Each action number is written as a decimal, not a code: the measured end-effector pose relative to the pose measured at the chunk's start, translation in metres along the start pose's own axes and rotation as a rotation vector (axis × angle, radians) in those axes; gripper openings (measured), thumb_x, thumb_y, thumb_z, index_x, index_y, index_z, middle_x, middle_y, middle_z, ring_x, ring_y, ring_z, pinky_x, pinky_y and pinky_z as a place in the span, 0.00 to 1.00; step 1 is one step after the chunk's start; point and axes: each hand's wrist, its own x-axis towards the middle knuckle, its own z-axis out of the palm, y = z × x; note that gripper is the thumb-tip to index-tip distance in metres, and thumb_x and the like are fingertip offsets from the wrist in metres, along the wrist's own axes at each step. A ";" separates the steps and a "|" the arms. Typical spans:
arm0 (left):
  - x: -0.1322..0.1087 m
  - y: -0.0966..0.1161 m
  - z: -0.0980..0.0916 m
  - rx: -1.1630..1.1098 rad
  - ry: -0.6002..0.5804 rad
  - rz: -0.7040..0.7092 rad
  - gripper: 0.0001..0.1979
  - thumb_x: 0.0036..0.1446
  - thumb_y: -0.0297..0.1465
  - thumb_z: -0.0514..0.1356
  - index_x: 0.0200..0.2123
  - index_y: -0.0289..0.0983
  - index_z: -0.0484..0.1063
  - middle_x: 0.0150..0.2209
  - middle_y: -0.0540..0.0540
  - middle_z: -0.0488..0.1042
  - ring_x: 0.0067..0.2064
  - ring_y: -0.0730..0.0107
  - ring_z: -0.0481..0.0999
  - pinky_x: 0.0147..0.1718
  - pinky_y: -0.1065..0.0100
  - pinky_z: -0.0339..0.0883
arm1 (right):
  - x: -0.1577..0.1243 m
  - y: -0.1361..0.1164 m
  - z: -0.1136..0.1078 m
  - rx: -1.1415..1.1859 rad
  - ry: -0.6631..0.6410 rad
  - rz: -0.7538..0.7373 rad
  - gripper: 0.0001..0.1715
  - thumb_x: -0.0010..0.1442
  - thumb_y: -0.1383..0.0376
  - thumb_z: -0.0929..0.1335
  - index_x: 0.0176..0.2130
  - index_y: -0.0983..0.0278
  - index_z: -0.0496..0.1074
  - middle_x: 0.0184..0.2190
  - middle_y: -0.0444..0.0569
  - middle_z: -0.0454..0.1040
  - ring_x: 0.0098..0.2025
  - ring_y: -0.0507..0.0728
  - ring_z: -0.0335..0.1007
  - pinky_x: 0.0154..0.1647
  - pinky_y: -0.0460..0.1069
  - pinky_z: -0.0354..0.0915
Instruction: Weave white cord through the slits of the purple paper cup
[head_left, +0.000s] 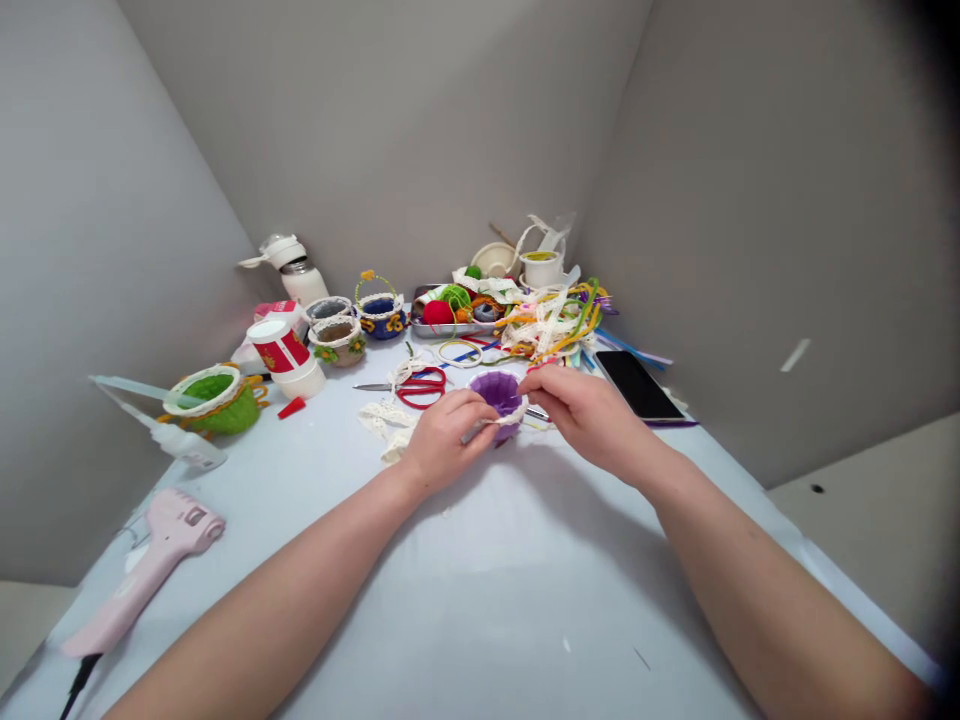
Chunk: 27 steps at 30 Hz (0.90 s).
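Note:
A small purple basket (pixel 496 393) with a white lace rim is tilted open toward me in the middle of the table. My left hand (pixel 450 437) grips its near left rim between thumb and fingers. At the basket's right rim, my right hand (pixel 576 412) is closed in a pinch; what its fingertips hold is too small to make out. Red-handled scissors (pixel 421 387) lie just left of the basket, blades pointing left. A strip of white lace (pixel 390 425) rests beside my left hand.
Left side: a pink glue gun (pixel 154 560), a white squeeze bottle (pixel 187 442), a green basket (pixel 217 400) and a red-white cup (pixel 285 355). At the back are a blue basket (pixel 381 318) and a metal tray (pixel 450 329) of yarn balls. A phone (pixel 639 386) lies right.

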 end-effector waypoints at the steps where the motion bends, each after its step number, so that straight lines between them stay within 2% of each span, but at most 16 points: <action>1: 0.000 0.000 0.000 -0.003 0.000 -0.002 0.03 0.59 0.27 0.59 0.35 0.36 0.73 0.35 0.45 0.75 0.38 0.67 0.74 0.40 0.66 0.69 | 0.002 0.001 0.000 -0.027 -0.005 -0.031 0.11 0.65 0.70 0.60 0.39 0.64 0.70 0.37 0.49 0.75 0.38 0.54 0.68 0.39 0.47 0.61; 6: 0.000 -0.001 0.002 -0.019 0.004 -0.023 0.04 0.58 0.26 0.59 0.36 0.36 0.74 0.36 0.44 0.76 0.38 0.67 0.74 0.40 0.65 0.69 | 0.012 0.003 0.004 -0.149 -0.087 -0.138 0.14 0.64 0.73 0.61 0.34 0.64 0.74 0.33 0.49 0.72 0.37 0.55 0.66 0.36 0.47 0.58; 12: 0.000 -0.001 0.003 -0.017 -0.004 -0.042 0.04 0.59 0.26 0.59 0.35 0.37 0.74 0.34 0.45 0.76 0.37 0.68 0.73 0.39 0.66 0.69 | 0.014 0.006 0.007 -0.257 -0.053 -0.196 0.16 0.63 0.74 0.61 0.32 0.64 0.76 0.32 0.50 0.67 0.36 0.55 0.61 0.34 0.48 0.55; 20: -0.001 -0.001 0.003 -0.018 -0.008 -0.064 0.05 0.59 0.27 0.58 0.35 0.38 0.74 0.35 0.46 0.75 0.38 0.68 0.73 0.39 0.65 0.69 | 0.013 0.011 0.011 -0.271 -0.047 -0.199 0.15 0.64 0.72 0.62 0.33 0.62 0.76 0.33 0.49 0.66 0.38 0.55 0.60 0.37 0.50 0.55; 27: -0.001 0.000 0.003 -0.011 0.013 -0.053 0.04 0.59 0.27 0.59 0.34 0.37 0.75 0.34 0.45 0.76 0.37 0.68 0.74 0.38 0.66 0.68 | 0.012 0.011 0.011 -0.290 -0.059 -0.211 0.15 0.63 0.73 0.63 0.34 0.62 0.77 0.32 0.49 0.66 0.37 0.55 0.59 0.35 0.49 0.53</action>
